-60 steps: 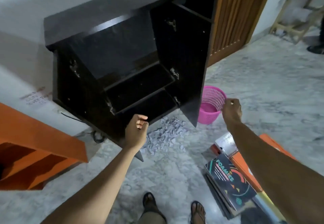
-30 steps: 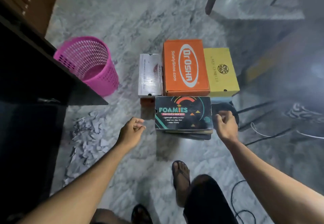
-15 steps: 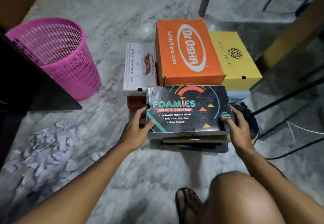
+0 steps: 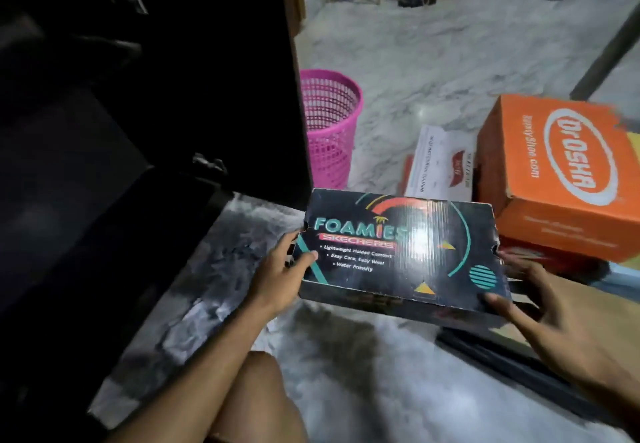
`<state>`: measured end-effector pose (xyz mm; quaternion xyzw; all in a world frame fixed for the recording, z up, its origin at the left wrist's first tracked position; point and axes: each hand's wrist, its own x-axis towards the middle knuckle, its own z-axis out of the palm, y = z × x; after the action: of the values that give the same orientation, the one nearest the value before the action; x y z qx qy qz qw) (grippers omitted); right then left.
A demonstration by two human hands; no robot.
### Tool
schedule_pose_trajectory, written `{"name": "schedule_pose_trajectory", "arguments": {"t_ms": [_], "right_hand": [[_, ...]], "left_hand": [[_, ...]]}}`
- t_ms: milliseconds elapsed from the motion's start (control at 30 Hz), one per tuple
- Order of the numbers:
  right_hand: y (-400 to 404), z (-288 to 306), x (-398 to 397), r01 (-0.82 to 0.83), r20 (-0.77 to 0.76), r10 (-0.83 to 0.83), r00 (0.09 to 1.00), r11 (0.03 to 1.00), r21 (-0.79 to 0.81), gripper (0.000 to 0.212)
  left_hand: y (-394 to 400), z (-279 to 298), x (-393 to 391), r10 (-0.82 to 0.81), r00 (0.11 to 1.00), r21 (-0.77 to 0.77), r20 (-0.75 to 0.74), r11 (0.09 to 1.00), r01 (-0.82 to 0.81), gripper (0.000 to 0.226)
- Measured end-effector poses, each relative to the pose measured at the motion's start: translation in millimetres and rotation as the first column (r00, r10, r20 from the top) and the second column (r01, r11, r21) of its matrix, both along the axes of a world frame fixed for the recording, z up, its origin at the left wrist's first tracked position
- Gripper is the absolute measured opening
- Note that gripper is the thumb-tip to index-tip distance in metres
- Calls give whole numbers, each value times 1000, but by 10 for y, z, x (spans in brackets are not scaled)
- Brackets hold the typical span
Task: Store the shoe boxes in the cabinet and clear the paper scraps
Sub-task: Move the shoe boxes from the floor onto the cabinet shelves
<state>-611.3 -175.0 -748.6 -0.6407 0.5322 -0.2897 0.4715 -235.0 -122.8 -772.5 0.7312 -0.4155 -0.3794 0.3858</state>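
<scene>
Gripping the black Foamies box (image 4: 401, 255) at its two short ends: left hand (image 4: 277, 276) closed on the 9 o'clock end, right hand (image 4: 540, 314) with fingers spread against the 3 o'clock end. Box held clear of the marble floor (image 4: 346, 373), lid up. Dark cabinet (image 4: 138, 113) at 9 o'clock; pink basket (image 4: 329, 123) at 12; orange box (image 4: 561, 172) and white box (image 4: 440, 165) at 2.

The cabinet (image 4: 138, 130) stands at left, the basket (image 4: 329, 123) behind its door; a held shoe box (image 4: 398, 259) is in front of the stacked boxes (image 4: 554, 172) at right
</scene>
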Motion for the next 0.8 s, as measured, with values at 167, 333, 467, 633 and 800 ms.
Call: {"name": "schedule_pose_trajectory", "arguments": {"t_ms": [167,333,467,633,800], "right_hand": [[-321,-52,1028,-197,48,198,979,980,-30,60],[-677,-289,2135,-381,3,382,924,922,-73,61],[-824,-315,3096,-493,91,496,864,869,-51,62],[-856,-555,4244,-536,122,537,834,843,-43,61],[-539,-824,5254,-592,339,538,772,803,74,53]], "left_hand": [[356,-93,691,284,958,-58,-30,957,-286,26],[693,-215,1322,576,817,-25,-36,817,-576,30],[861,-284,1706,759,646,-64,-81,643,-763,24],[1068,-402,2145,919,331,-3,-212,338,-941,30],[1384,-572,2585,982,40,-109,-185,20,-994,43]]}}
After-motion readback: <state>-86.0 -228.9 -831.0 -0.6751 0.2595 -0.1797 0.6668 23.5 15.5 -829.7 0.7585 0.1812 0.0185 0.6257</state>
